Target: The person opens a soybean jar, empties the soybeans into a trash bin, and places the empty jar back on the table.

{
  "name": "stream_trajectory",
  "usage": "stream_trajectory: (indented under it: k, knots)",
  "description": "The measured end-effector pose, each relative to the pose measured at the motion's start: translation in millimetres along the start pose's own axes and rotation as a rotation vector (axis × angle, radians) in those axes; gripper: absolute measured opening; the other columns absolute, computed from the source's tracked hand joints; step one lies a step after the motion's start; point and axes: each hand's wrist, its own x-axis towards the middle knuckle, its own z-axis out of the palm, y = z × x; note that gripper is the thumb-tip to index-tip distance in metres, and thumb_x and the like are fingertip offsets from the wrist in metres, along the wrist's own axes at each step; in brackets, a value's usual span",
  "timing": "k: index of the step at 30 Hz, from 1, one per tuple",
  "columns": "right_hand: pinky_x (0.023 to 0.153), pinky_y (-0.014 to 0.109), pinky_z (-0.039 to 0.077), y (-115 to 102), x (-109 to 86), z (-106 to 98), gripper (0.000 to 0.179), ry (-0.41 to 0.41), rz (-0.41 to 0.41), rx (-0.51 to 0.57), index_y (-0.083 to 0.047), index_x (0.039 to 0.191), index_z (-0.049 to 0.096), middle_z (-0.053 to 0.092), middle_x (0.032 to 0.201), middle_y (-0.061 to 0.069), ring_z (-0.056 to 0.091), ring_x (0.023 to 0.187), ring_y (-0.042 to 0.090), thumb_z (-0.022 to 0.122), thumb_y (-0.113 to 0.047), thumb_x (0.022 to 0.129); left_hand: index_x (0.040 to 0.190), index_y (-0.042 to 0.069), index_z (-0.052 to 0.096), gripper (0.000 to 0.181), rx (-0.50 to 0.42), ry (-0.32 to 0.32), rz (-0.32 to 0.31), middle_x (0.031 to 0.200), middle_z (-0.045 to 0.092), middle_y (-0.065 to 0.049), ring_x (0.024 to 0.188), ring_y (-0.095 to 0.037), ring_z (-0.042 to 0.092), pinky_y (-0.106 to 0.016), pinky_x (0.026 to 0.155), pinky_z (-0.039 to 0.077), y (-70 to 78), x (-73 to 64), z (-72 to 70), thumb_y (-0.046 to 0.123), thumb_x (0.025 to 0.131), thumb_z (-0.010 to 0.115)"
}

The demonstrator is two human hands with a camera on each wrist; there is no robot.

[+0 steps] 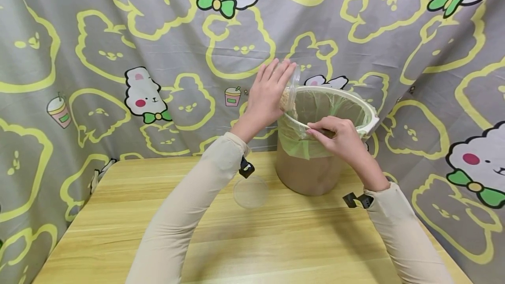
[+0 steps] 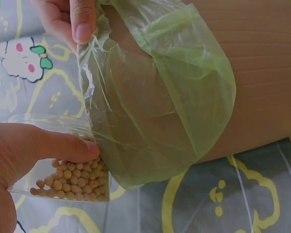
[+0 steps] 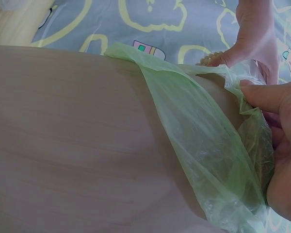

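Note:
My left hand (image 1: 266, 95) grips a clear plastic jar (image 1: 293, 89), tipped on its side at the left rim of a brown trash can (image 1: 307, 172). Round beige beans that look like soybeans (image 2: 75, 179) lie along the jar's lower side, near its mouth. A thin green garbage bag (image 2: 194, 97) lines the can and folds down over its outside. At the near rim, my right hand (image 1: 341, 137) pinches the bag's edge between thumb and fingers. The right wrist view shows the bag bunched by that thumb; part of the jar is hidden behind the left hand.
A clear round lid (image 1: 251, 192) lies flat on the wooden table (image 1: 158, 227), left of the can. The can stands near the table's back edge, close to a grey patterned curtain (image 1: 177, 56) that surrounds the table at the back and sides.

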Motion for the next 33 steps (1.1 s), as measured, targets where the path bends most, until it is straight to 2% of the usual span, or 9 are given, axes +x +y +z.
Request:
stream_trajectory:
  k: [12,16,24,33]
  knots:
    - [0.062,0.005,0.045,-0.6,-0.2,-0.7,0.014,0.002,0.002,0.004,0.000,0.087,0.080,0.077,0.081,0.010,0.063,0.067,0.007,0.082,0.009,0.077,0.161,0.020,0.030,0.099,0.037,-0.021,0.028,0.167,0.031,0.000,0.157,-0.025,0.022,-0.042,0.131,0.011,4.9,0.8,-1.4,0.005,0.077,0.078]
    - [0.062,0.006,0.045,-0.7,-0.4,-0.6,0.014,-0.001,0.005,0.004,-0.001,0.087,0.080,0.077,0.081,0.009,0.063,0.067,0.007,0.082,0.009,0.077,0.162,0.021,0.028,0.100,0.046,-0.030,0.033,0.168,0.029,0.000,0.158,-0.025,0.020,-0.043,0.131,0.011,6.8,0.3,-2.1,0.005,0.077,0.080]
    - [0.062,0.006,0.045,-1.2,0.0,-0.7,0.014,-0.003,0.003,0.005,0.000,0.087,0.080,0.077,0.081,0.009,0.063,0.067,0.007,0.082,0.009,0.077,0.162,0.021,0.029,0.092,0.060,-0.006,0.051,0.167,0.031,0.001,0.158,-0.025,0.020,-0.044,0.131,0.010,7.8,-0.3,-0.7,-0.006,0.083,0.067]
    - [0.063,0.005,0.045,0.4,-0.4,-0.9,0.014,-0.003,0.000,0.001,-0.001,0.087,0.080,0.077,0.081,0.009,0.064,0.068,0.008,0.082,0.009,0.077,0.163,0.021,0.025,0.101,0.107,-0.031,0.069,0.169,0.027,0.002,0.158,-0.024,0.017,-0.045,0.131,0.012,9.6,-0.4,-1.4,-0.002,0.078,0.075]
